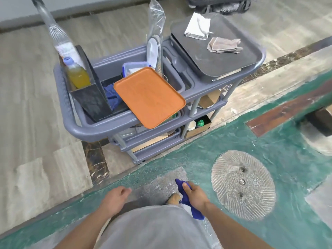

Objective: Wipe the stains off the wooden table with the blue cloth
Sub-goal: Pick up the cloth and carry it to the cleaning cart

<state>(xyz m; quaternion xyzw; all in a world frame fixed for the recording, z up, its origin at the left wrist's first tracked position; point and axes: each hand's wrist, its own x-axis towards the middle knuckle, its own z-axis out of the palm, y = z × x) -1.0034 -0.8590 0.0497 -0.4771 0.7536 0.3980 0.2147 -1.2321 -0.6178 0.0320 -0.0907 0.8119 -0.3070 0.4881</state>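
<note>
My right hand (195, 195) is closed around the blue cloth (186, 200), which is bunched up and hangs down past my wrist, low in the view above the green floor. My left hand (115, 199) hangs empty beside my body with its fingers loosely curled. A piece of wooden furniture (319, 119) shows only at the right edge, too cut off to tell whether it is the table. No stains are visible.
A grey service cart (93, 128) stands straight ahead, carrying an orange tray (149, 97), a dark tray (224, 56) with folded cloths, a bottle of yellow liquid (77, 74) and another blue cloth (111, 96). A round stone disc (242, 184) is set in the floor at right.
</note>
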